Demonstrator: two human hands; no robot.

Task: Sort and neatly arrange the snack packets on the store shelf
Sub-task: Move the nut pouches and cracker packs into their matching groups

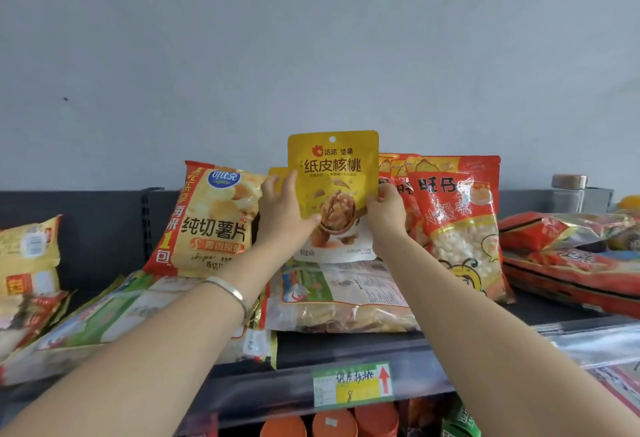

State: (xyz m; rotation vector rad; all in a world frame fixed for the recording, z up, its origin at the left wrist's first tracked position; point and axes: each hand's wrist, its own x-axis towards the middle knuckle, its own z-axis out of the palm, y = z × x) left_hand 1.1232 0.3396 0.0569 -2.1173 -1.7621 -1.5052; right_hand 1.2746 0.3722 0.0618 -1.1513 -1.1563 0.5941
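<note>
A yellow walnut packet (334,173) stands upright at the middle of the top shelf (346,346). My left hand (282,209) grips its left edge and my right hand (388,209) pinches its right edge. Behind it a second yellow packet (277,173) peeks out on the left. A potato chip bag (211,222) leans to the left of it. Red bags of small white puffs (457,228) stand to its right. Under the walnut packet a clear packet (343,298) lies flat.
A green and white bag (104,322) lies flat at the left, with yellow bags (27,256) beyond it. Red packets (571,249) are stacked at the right. A green price label (353,384) is on the shelf's front rail. Orange containers (332,424) sit below.
</note>
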